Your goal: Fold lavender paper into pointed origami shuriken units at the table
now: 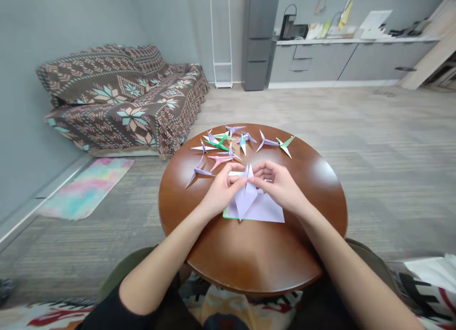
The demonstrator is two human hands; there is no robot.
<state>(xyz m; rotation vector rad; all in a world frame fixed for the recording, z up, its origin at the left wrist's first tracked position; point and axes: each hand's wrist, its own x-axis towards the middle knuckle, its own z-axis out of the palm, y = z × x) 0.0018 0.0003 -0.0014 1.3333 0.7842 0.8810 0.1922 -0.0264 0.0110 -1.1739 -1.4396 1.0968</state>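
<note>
Between my two hands is a lavender sheet folded into a long diamond, an origami paper (246, 200), with two points sticking up at its top. My left hand (228, 183) pinches its left edge with thumb and fingers. On the other side my right hand (276, 182) pinches the upper right edge, thumb against the paper. Beneath it lies a stack of square paper (270, 210), lavender on top with a green edge showing at the left. Parts of the stack are hidden by my hands and the folded piece.
Several folded paper cranes in lavender, green, pink and white lie across the far side of the round wooden table (256, 259), including a pink one (220, 160). Beyond stand a covered sofa (124, 102), a grey fridge (261, 40) and a kitchen counter (356, 41).
</note>
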